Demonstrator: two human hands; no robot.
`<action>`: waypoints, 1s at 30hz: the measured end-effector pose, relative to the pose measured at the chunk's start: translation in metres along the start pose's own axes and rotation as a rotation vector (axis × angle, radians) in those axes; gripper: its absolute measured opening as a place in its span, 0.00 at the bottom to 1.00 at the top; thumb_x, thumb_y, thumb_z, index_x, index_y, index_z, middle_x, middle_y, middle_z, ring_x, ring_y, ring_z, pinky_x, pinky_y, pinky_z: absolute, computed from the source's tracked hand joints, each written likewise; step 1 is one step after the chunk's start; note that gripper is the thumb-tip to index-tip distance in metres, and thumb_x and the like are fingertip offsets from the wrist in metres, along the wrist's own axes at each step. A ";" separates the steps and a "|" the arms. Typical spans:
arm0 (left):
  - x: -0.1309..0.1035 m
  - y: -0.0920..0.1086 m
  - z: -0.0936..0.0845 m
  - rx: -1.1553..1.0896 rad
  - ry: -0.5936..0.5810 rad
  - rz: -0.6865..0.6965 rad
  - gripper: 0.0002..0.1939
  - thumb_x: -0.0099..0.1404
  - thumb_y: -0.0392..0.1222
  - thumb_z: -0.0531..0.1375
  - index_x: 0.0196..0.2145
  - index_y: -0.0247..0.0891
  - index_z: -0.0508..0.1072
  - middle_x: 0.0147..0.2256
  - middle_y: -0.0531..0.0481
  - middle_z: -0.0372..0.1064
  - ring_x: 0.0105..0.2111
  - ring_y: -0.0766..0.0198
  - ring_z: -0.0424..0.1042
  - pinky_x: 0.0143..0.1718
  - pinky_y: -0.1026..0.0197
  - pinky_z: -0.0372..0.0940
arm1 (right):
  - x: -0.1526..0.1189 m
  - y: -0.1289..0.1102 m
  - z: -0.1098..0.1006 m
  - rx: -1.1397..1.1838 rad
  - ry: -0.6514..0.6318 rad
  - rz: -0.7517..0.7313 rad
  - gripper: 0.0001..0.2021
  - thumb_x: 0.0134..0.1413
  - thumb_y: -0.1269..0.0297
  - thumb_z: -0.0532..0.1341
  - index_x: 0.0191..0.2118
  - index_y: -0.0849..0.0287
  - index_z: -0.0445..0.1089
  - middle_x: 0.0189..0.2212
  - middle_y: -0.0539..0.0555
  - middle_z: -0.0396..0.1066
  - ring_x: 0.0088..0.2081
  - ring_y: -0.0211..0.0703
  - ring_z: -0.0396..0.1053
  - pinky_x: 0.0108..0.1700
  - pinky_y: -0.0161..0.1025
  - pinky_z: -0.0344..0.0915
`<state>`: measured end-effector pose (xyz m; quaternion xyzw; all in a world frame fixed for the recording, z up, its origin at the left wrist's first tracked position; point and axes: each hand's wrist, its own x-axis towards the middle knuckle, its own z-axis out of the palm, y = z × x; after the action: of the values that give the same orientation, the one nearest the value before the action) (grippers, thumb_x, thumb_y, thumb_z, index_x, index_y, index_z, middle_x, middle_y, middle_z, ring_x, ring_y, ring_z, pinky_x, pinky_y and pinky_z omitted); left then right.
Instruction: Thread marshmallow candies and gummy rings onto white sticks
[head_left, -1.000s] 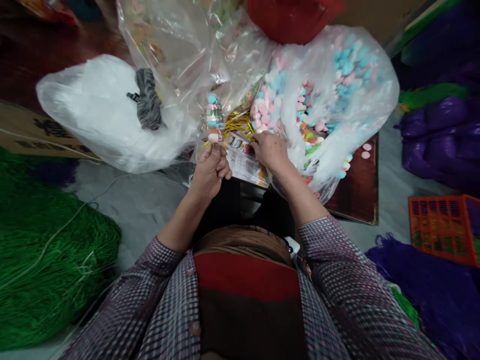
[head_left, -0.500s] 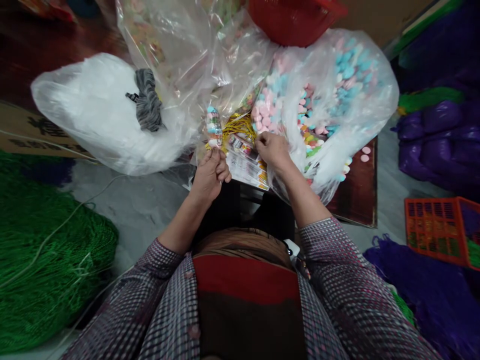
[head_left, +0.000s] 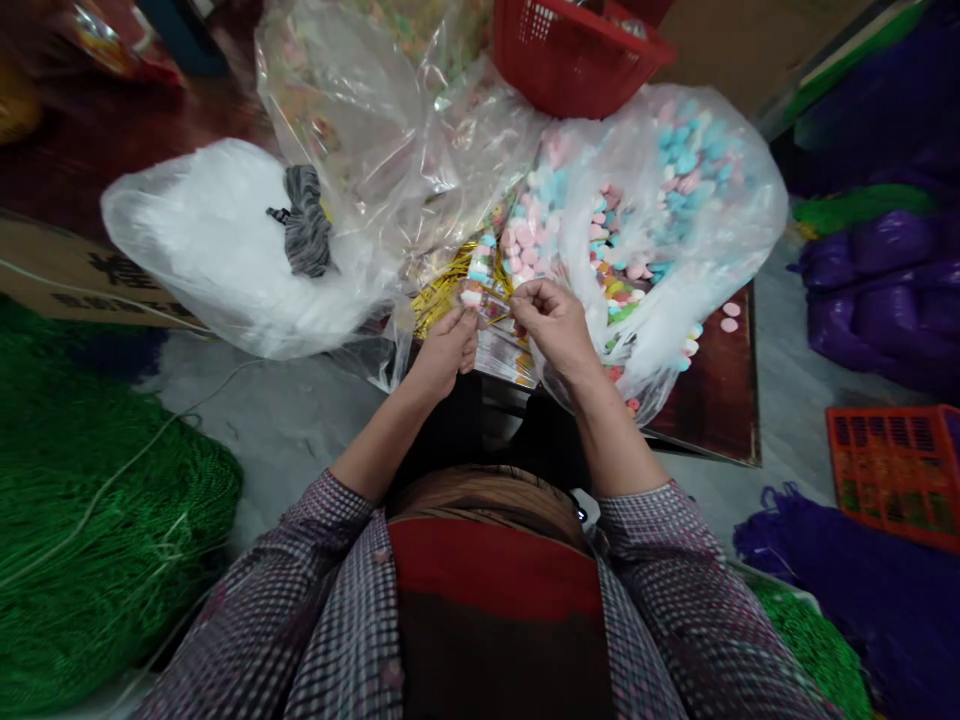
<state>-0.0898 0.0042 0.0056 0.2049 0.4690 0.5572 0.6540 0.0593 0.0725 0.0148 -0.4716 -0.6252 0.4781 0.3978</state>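
on the carton [head_left: 112, 285] well left of my left fingers [head_left: 453, 326] there is bold black writing that i cannot read; the print on the cards [head_left: 501, 355] lying between my two sets of fingers is too small as well. the clear packet [head_left: 482, 264] reaches out just beyond my left fingers, which are pinched on its near end: slim, pale blue toward the far tip, white at the near end. my right fingers [head_left: 536, 290] curl together just right of it, and i cannot tell whether they are closed on anything. gold ties [head_left: 435, 295] spread beyond and left of the left fingers. the edge of the bench [head_left: 712, 400] runs close on my side of them. room is tight: a white-filled bag [head_left: 225, 250] lies left, a bag of pastel pieces [head_left: 679, 200] crowds the right fingers, and bare surface shows only past it, beside two pink discs [head_left: 730, 317].
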 end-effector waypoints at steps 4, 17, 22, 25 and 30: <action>0.006 0.000 0.012 0.032 0.005 0.007 0.16 0.76 0.47 0.59 0.31 0.39 0.64 0.15 0.66 0.47 0.11 0.78 0.43 0.14 0.71 0.43 | -0.007 0.000 0.005 0.014 0.052 -0.008 0.07 0.53 0.61 0.65 0.30 0.56 0.68 0.21 0.43 0.63 0.22 0.32 0.59 0.26 0.33 0.57; 0.001 -0.001 0.022 0.065 -0.014 -0.048 0.15 0.76 0.33 0.52 0.29 0.41 0.59 0.16 0.66 0.47 0.12 0.77 0.44 0.16 0.69 0.43 | -0.017 0.006 0.010 -0.460 0.083 -0.318 0.04 0.56 0.69 0.59 0.31 0.56 0.69 0.28 0.50 0.71 0.32 0.40 0.68 0.41 0.38 0.65; 0.002 0.000 0.023 0.023 -0.010 -0.070 0.20 0.80 0.44 0.51 0.28 0.41 0.57 0.15 0.65 0.46 0.11 0.77 0.45 0.16 0.70 0.43 | -0.019 0.004 0.015 -0.471 0.084 -0.337 0.04 0.55 0.69 0.60 0.30 0.56 0.70 0.28 0.50 0.72 0.31 0.40 0.68 0.40 0.38 0.66; 0.006 -0.002 0.018 0.003 0.026 -0.055 0.20 0.80 0.48 0.52 0.29 0.40 0.60 0.15 0.65 0.45 0.11 0.78 0.44 0.16 0.70 0.42 | -0.016 0.008 0.016 -0.376 0.081 -0.270 0.04 0.57 0.66 0.60 0.31 0.55 0.70 0.26 0.47 0.70 0.29 0.38 0.66 0.38 0.37 0.66; 0.007 -0.001 0.010 -0.017 0.078 -0.032 0.21 0.79 0.54 0.53 0.30 0.39 0.64 0.16 0.65 0.44 0.12 0.77 0.43 0.16 0.70 0.42 | 0.012 0.029 0.005 -0.443 0.202 -0.174 0.05 0.59 0.66 0.59 0.33 0.56 0.70 0.27 0.50 0.73 0.32 0.42 0.71 0.42 0.41 0.71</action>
<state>-0.0814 0.0125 0.0066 0.1699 0.4925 0.5582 0.6457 0.0578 0.0858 -0.0136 -0.5369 -0.7099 0.2438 0.3851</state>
